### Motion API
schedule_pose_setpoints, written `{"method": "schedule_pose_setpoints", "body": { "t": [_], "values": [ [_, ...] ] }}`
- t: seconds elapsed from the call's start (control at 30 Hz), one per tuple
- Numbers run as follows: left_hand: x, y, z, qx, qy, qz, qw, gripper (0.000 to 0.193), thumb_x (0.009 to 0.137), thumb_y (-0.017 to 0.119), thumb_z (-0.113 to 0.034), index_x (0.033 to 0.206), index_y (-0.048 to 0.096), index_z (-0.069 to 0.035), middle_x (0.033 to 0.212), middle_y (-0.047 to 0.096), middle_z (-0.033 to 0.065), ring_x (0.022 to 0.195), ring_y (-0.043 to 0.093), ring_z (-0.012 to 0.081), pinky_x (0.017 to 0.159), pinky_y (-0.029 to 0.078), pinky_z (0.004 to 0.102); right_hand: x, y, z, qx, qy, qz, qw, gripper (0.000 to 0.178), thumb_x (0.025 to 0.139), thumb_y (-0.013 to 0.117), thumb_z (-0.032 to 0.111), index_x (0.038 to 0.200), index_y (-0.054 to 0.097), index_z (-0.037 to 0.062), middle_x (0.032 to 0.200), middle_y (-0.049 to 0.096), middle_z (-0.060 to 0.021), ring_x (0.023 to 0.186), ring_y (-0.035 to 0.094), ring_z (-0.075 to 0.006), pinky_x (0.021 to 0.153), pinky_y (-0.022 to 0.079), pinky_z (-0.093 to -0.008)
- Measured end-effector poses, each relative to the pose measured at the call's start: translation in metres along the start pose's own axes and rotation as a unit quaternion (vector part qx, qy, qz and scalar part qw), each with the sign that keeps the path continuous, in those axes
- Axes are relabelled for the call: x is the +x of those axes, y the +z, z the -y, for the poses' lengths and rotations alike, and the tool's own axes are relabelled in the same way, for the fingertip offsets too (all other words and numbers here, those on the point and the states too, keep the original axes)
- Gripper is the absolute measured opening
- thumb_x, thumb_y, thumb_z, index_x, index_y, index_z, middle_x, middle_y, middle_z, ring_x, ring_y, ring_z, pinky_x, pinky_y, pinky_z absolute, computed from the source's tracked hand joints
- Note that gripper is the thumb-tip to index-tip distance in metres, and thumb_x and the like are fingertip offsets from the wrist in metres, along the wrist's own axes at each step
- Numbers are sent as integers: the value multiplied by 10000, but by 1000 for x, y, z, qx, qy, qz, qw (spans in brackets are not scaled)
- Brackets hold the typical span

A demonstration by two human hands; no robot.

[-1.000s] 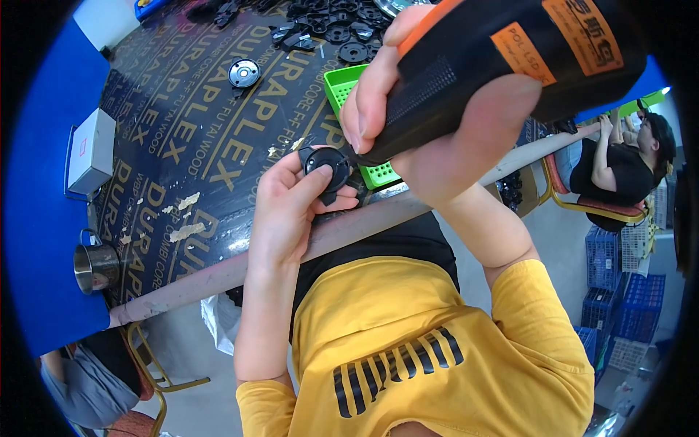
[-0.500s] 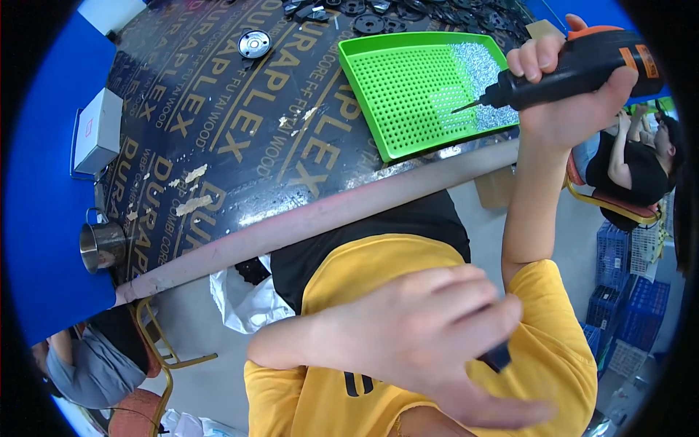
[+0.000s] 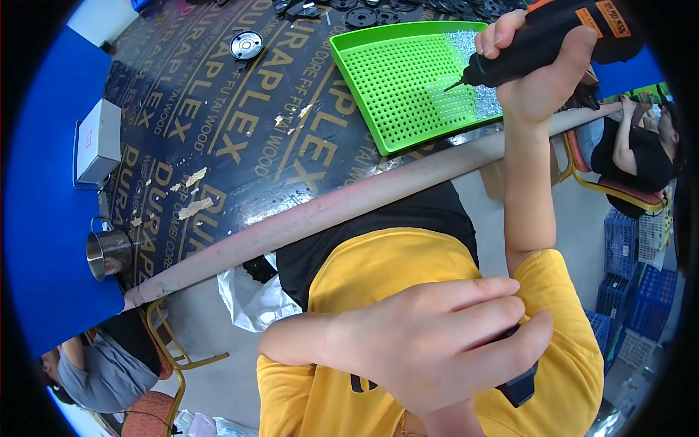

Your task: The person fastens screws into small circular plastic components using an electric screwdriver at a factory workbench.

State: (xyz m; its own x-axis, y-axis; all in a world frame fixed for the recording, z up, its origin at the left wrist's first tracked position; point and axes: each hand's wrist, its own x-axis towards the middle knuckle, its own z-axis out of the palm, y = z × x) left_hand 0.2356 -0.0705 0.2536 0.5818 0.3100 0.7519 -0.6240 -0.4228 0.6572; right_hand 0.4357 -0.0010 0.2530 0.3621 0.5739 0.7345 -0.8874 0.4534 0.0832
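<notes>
My right hand [image 3: 542,95] is raised at the upper right, its fingers wrapped round a black electric screwdriver [image 3: 539,47] with orange patches. The thin bit points left, over a green perforated tray [image 3: 386,142] on the table. Small silver screws [image 3: 486,103] lie heaped at the tray's right end. Low in front of my yellow shirt, my left hand [image 3: 429,339] has its fingers curled over a small black block-like object [image 3: 519,390]. Most of that object is hidden behind the fingers, so its kind cannot be made out.
A round black part with a silver disc [image 3: 246,45] lies on the dark printed tabletop [image 3: 240,175]. Several black parts [image 3: 364,16] are piled behind the tray. At the left stand a white box [image 3: 100,142] and a metal cup [image 3: 109,253]. People sit at both sides.
My left hand was blurred with its thumb spread; now its fingers close over the black object. The screwdriver has shifted slightly up and left in the picture, and the whole view has moved a little.
</notes>
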Motion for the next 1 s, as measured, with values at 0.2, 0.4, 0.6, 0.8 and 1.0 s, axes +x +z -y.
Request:
{"method": "schedule_pose_setpoints", "body": {
  "t": [0.2,0.4,0.6,0.8,1.0],
  "values": [
    [1,-1,5,82,28,-35,996,262,674,556,-92,869,552,82,781,535,87,665,526,178,721,509,300,1,-4,1,6,1,-4,1000,510,849,396,553,964,401,56,489,430,-46,372,435,-132,388,377,-225],
    [14,-5,4,104,58,-41,992,236,684,554,-84,847,544,87,845,559,91,679,534,176,712,511,299,0,0,4,25,29,-61,997,523,842,401,565,960,406,55,497,427,-40,380,433,-128,395,377,-224],
    [23,3,-2,85,63,-79,991,279,671,556,-69,888,537,105,840,552,101,687,541,182,697,503,292,2,-4,4,7,29,-64,997,509,842,408,560,947,403,61,499,429,-40,380,434,-125,398,384,-222],
    [22,6,-6,43,78,-25,996,359,755,517,-216,887,524,118,882,535,143,716,533,217,697,492,308,3,-10,4,-15,16,-19,1000,496,839,423,552,934,397,66,505,437,-42,389,451,-129,398,397,-220],
    [24,28,-5,18,79,-34,996,427,796,468,-303,910,516,106,921,531,173,721,520,224,634,466,304,-6,-10,48,-708,-6,-70,702,632,812,379,617,1059,431,38,613,501,-86,525,480,-161,533,403,-294]
  ]
}}
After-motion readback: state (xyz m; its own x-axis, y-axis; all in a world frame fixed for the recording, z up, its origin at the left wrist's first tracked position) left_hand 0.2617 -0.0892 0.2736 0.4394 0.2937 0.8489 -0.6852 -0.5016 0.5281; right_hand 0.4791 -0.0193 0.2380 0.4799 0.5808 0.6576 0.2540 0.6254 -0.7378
